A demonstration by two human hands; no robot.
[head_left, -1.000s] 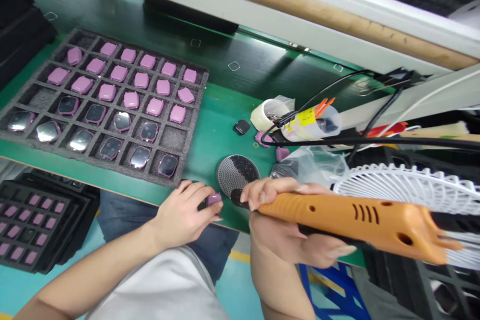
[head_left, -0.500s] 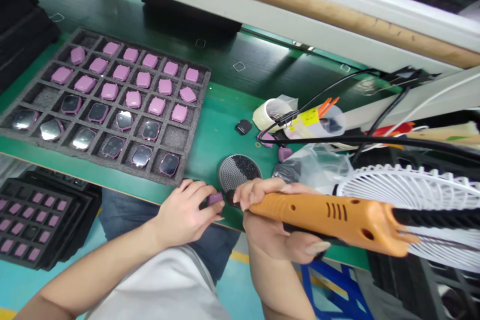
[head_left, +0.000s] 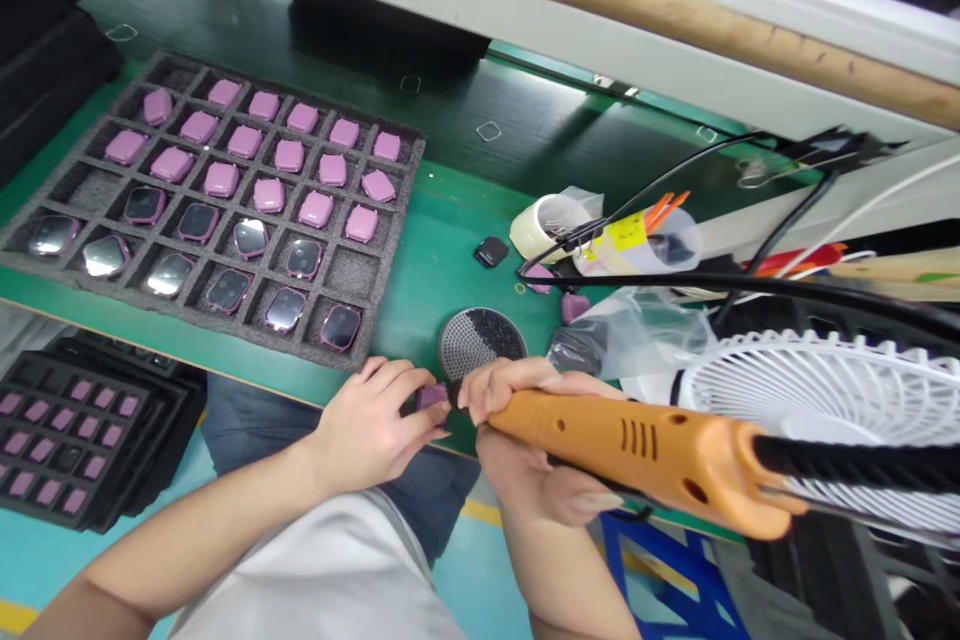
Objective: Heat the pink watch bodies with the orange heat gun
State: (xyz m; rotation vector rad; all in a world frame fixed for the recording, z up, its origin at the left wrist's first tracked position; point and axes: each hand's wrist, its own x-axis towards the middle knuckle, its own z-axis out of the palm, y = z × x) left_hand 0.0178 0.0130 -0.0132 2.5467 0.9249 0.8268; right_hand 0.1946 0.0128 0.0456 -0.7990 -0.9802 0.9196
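Observation:
My left hand (head_left: 367, 430) rests at the front edge of the green bench with its fingers closed around a small purple watch case (head_left: 433, 396). My right hand (head_left: 521, 470) is wrapped around an orange electric screwdriver (head_left: 600, 430), held almost level. Its dark nose points left at the watch case; whether the tip touches it is hidden by my fingers. Just behind my hands lies a round grey dish (head_left: 469, 348) with small holes and tiny black bits on it. To the left, a grey foam tray (head_left: 352, 275) holds several purple watch cases, some with dark screens facing up.
A white fan (head_left: 810, 370) stands close on the right, behind the screwdriver. Black cables (head_left: 675, 278) cross above the bench. Two cups (head_left: 544, 225) of small tools, a plastic bag (head_left: 652, 320) and a black watch body (head_left: 491, 252) lie nearby. More trays (head_left: 67, 440) are stacked at lower left.
The screwdriver's rear end has swung slightly down and left, with my right hand shifting a little left. My left hand stays on the watch case. The view has moved slightly.

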